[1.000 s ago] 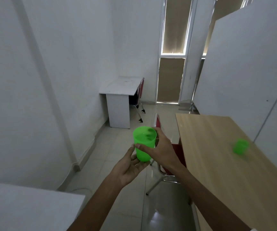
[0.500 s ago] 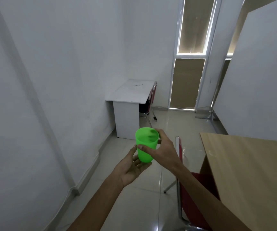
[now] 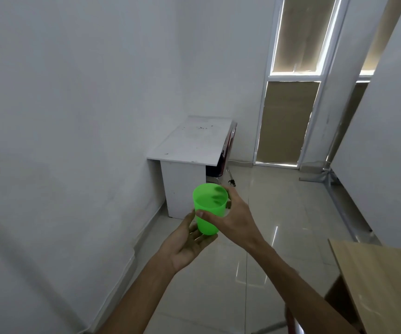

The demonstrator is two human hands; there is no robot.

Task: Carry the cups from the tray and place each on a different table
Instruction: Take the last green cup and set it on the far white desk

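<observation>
Wooden table corner nearest, lower right, bare where visible. Left hand palm-up under green cup, fingers loosely open and cupped at its base (likely a safety catch against slipping). Right hand wraps cup's side from right, thumb across front, fingers curled shut around far wall, visible through plastic. Cup held mid-air above floor, upright, long axis vertical, mouth up, tipped slightly toward camera. Farther: white desk against wall, probably next drop-off.

Open floor (white desk ahead)
</observation>
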